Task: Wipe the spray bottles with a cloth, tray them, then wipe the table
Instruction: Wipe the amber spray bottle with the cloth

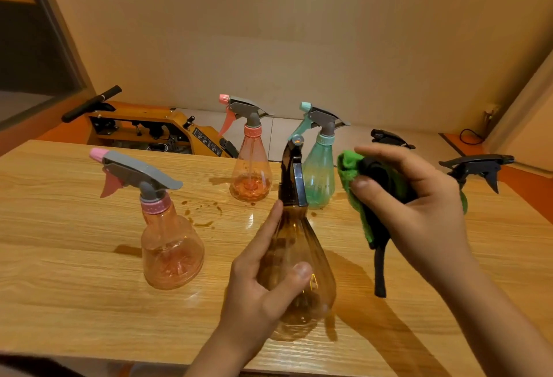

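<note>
No brand or label can be read on any bottle. The only writing is a strip of small white marks on the yellow machine (149, 128) behind the table (74, 287), too small to make out.

The left hand (269, 281) grips the brown spray bottle (299, 242) around its wide lower body: the thumb curls across the front and the index finger lies stretched up the side towards the neck. The right hand (419, 206) is raised just to the right of the bottle's spray head. Its thumb and fingers pinch a bunched green cloth (348, 167) with a black part, and a black strip hangs down from it.

The brown bottle is over the near middle of the table; whether its base touches the wood cannot be told. Its long axis is close to upright, base towards the person and dark spray head at the top.

On the table, one pink spray bottle (170, 242) stands at the left. Another pink bottle (250, 173) and a teal bottle (318, 173) stand behind. Brown drips (203, 215) spot the wood between them. A black spray head (478, 167) shows at the right.
</note>
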Tool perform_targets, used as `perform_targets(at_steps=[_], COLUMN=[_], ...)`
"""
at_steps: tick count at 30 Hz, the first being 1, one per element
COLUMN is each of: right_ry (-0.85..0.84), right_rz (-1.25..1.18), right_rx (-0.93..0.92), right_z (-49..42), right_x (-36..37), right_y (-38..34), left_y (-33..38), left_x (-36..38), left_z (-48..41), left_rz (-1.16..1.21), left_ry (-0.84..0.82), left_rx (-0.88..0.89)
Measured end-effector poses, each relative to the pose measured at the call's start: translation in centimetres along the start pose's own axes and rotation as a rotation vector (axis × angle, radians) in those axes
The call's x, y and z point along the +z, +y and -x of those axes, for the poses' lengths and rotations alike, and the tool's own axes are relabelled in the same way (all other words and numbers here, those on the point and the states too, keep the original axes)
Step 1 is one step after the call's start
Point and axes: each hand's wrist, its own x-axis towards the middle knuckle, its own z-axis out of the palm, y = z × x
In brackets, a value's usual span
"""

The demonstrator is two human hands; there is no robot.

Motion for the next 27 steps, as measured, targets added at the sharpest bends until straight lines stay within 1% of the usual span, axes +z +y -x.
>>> perform_targets(at_steps=[2,5,10,14,15,17,20,21,24,27], right_ry=[-0.038,-0.101,-0.166,-0.288,-0.296,-0.215,-0.012,0.010,-0.038,-0.108], right_rz=[0.057,0.128,0.143,0.128,0.124,0.099,0.073,0.084,0.190,0.286], right_rx=[-0.076,-0.152,-0.160,-0.173,-0.185,-0.188,-0.169,-0.174,-0.221,-0.262], right_z=[-0.8,-1.5,-1.6,-1.4,-1.4,-1.6,-2.2,-2.4,-2.8,-2.3], right_x=[-0.1,0.4,1.2,0.3,0.1,-0.3,-0.4,-0.4,0.0,0.4], right_y=[-0.8,-1.2,-0.9,-0.9,-0.9,-1.2,-1.8,-2.0,-2.3,-2.0], left_y=[-0.1,-0.3,-0.7,-1.0,-1.0,-1.0,-0.9,-1.0,-1.2,-1.1], left_x=[0.0,0.1,-0.2,-0.3,-0.3,-0.3,-0.1,-0.1,-0.1,-0.1], left_z=[0.0,0.1,0.2,0.1,0.1,0.1,0.1,0.2,0.2,0.0], left_rz=[-0.050,-0.115,-0.175,-0.187,-0.187,-0.200,-0.210,-0.215,-0.239,-0.204], left_ry=[0.019,0.003,0.001,0.010,0.006,-0.012,-0.018,-0.019,-0.030,-0.024], left_rx=[0.012,0.013,0.016,-0.005,-0.003,0.017,0.028,0.026,0.022,0.009])
